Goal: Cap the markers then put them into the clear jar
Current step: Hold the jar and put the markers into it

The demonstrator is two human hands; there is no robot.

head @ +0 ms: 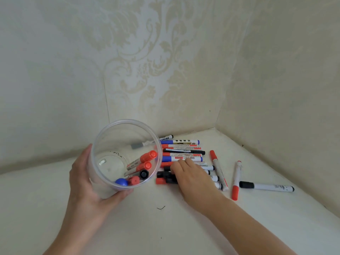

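Note:
My left hand (86,179) wraps around the clear jar (103,142), which stands on the white surface and holds several capped markers (142,162) with red, black and blue caps. To its right lies a pile of capped markers (181,150), side by side. My right hand (191,173) rests palm down on the near part of that pile, fingers over black- and red-capped markers (164,177); whether the fingers grip one is hidden. Three more markers lie apart to the right: two red-capped (236,179) and one black-capped (266,186).
The white surface (165,227) ends at patterned walls behind and to the right, forming a corner (215,126) just beyond the pile. A small dark thread (161,207) lies in front of the jar.

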